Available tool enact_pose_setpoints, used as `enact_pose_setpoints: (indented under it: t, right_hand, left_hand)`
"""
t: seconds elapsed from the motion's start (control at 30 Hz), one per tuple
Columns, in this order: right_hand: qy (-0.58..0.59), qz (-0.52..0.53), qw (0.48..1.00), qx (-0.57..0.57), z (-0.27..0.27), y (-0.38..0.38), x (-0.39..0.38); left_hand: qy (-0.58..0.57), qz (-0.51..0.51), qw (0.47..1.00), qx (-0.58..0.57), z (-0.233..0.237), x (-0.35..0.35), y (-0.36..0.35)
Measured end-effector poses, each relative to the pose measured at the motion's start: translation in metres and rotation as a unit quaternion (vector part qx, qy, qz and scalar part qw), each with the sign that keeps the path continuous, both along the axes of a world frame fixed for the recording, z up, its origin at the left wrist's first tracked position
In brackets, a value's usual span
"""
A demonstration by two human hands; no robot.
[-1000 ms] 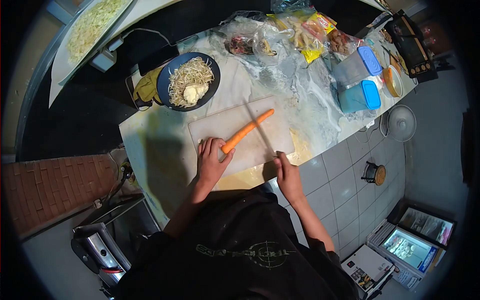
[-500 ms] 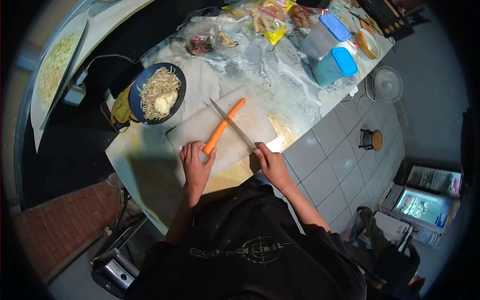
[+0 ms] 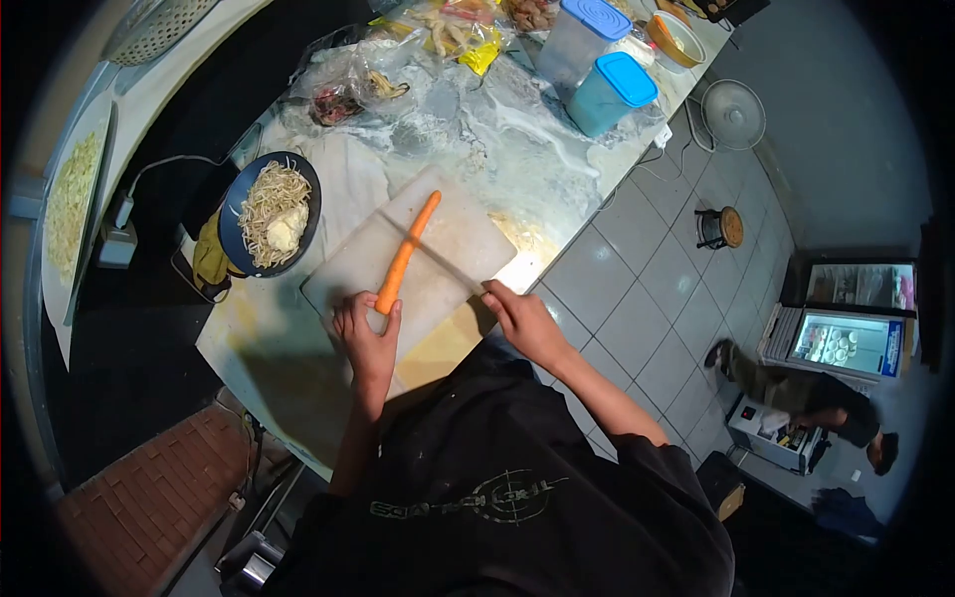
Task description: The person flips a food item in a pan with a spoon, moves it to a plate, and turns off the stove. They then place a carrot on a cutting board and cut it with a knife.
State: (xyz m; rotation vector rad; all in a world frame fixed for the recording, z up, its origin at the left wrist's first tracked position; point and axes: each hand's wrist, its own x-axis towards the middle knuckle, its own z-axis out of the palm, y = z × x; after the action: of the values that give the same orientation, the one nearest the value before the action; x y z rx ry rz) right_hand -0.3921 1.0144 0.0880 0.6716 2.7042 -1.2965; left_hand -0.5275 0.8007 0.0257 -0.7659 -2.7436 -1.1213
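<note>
A whole orange carrot [image 3: 406,257] lies lengthwise on a white cutting board [image 3: 343,274]. My left hand [image 3: 368,338] grips its near, thick end between thumb and fingers. In my right hand [image 3: 529,323] is the handle of a kitchen knife [image 3: 451,269]. The knife's thin blade looks smeared by motion and slants up to the left, crossing the carrot around its middle in this view. Most of the handle is hidden inside my right hand.
Left of the board sits a dark pan [image 3: 231,234] with bean sprouts [image 3: 267,199]. Plastic bags [image 3: 348,85], a blue-lidded container [image 3: 602,104] and a taller one [image 3: 577,45] stand farther back. At left is a plate of chopped vegetable [image 3: 75,199]. A person [image 3: 806,398] bends at right.
The view has shifted, moving the table things left. The knife blade has gone from sharp to blurred, still across the carrot. Both hands keep their hold. The person at right shows more fully.
</note>
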Motion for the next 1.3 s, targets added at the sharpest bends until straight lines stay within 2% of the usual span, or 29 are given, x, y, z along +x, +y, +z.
enact_pose_setpoints:
  t: [0.07, 0.13, 0.2, 0.3, 0.33, 0.4, 0.6, 0.67, 0.87, 1.07, 1.13, 1.2, 1.27, 1.3]
  right_hand:
    - [0.041, 0.008, 0.999, -0.015, 0.004, -0.01, 0.006]
    - [-0.018, 0.108, 0.994, -0.002, 0.006, -0.014, 0.007]
    - [-0.019, 0.103, 0.994, -0.008, 0.002, -0.009, 0.007]
    - [0.03, 0.006, 0.999, -0.021, -0.008, 0.0, 0.002]
    - [0.03, 0.008, 0.999, -0.022, -0.006, 0.001, -0.001]
    - [-0.001, -0.009, 1.0, 0.023, 0.002, 0.002, -0.003]
    - [0.026, 0.081, 0.996, -0.007, 0.003, -0.003, 0.004]
    - [0.012, 0.04, 0.999, -0.013, -0.001, 0.0, 0.006]
    - [0.011, 0.0, 0.999, -0.033, 0.013, 0.015, 0.006]
    - [0.001, 0.028, 0.999, -0.041, 0.019, 0.017, 0.01]
    - [0.001, 0.074, 0.995, -0.071, 0.023, 0.014, 0.008]
    - [0.003, 0.081, 0.994, -0.069, 0.018, 0.016, 0.006]
    - [0.041, 0.039, 0.998, -0.029, 0.0, 0.023, 0.006]
    - [0.008, 0.015, 1.0, -0.003, 0.001, 0.025, 0.004]
  left_hand:
    - [-0.001, 0.002, 1.0, -0.003, 0.001, 0.0, 0.0]
    - [0.006, 0.0, 1.0, 0.003, -0.002, 0.0, 0.001]
    - [0.013, 0.003, 1.0, 0.006, -0.001, 0.0, 0.0]
    - [-0.01, 0.009, 1.0, 0.003, 0.001, 0.001, 0.0]
    - [-0.005, 0.008, 1.0, 0.009, 0.002, 0.001, 0.001]
    - [-0.001, 0.003, 1.0, 0.017, 0.002, 0.001, 0.001]
    - [0.041, 0.01, 0.999, -0.008, 0.001, 0.001, 0.005]
    - [0.014, -0.011, 1.0, 0.023, 0.001, 0.0, 0.004]
    - [0.006, -0.028, 1.0, 0.001, 0.0, -0.002, 0.008]
    - [-0.013, -0.022, 0.999, -0.023, 0.01, -0.006, 0.021]
    - [-0.013, -0.023, 0.999, -0.021, 0.008, -0.007, 0.021]
    - [-0.013, -0.019, 1.0, -0.02, 0.007, -0.008, 0.02]
    - [-0.021, -0.023, 0.999, -0.019, 0.007, -0.007, 0.019]
    - [-0.021, -0.018, 0.999, -0.02, 0.007, -0.007, 0.018]
